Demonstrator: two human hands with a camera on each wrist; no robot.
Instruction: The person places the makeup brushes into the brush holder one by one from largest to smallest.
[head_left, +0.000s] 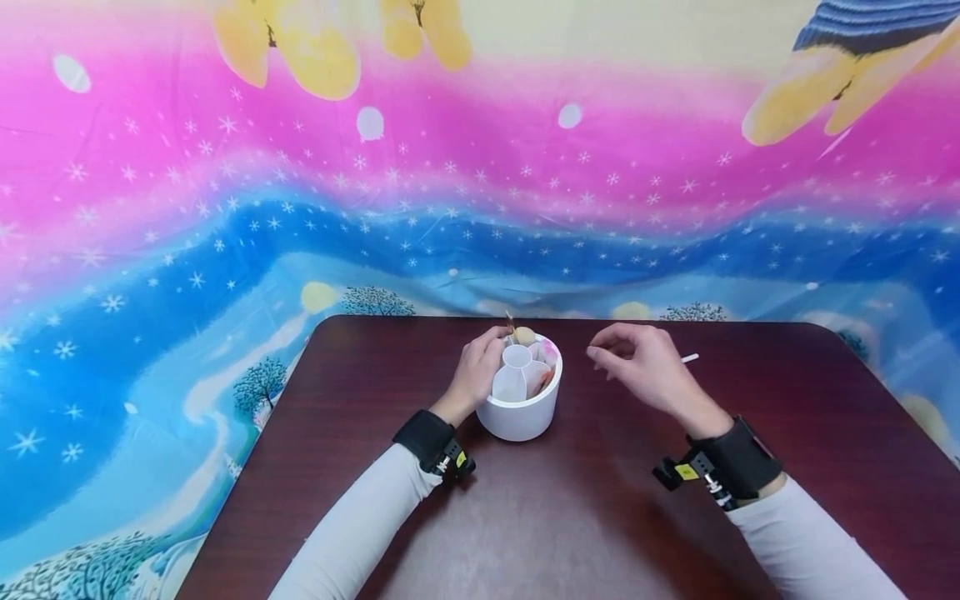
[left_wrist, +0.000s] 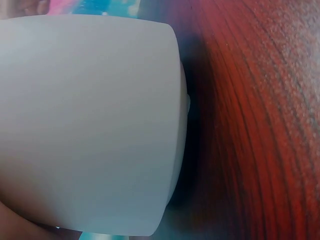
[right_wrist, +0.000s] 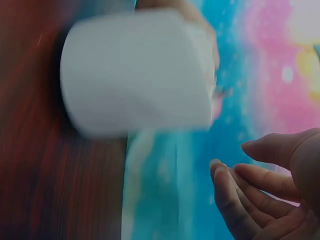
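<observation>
While standing upright near the middle of the dark wooden table (head_left: 570, 517), toward its far edge, shows as a white round holder (head_left: 519, 408) split into compartments, with a pale round piece, a pinkish piece and a thin brown stick poking up at the back. Gripped on its left side by the left hand (head_left: 476, 375), fingers curled over the rim and thumb down the wall. Flanked on the other side, near but apart, by the right hand (head_left: 645, 367), fingers loosely bent and grasping nothing visible. Just behind that hand, lying on the table, a short white stick (head_left: 690, 357); cannot tell whether touched. Judged from this: several compartments already filled, front ones seemingly bare, the white stick not yet inside. From the left wrist, only the holder's smooth outer wall (left_wrist: 90, 125) pressed close, resting on the wood grain (left_wrist: 260, 125), nothing of the contents. From the right wrist, blurred, the holder (right_wrist: 135, 75) side-on and the right fingers (right_wrist: 250, 200) hanging slack and empty. Behind everything, a pink and blue starry cloth (head_left: 450, 167).
</observation>
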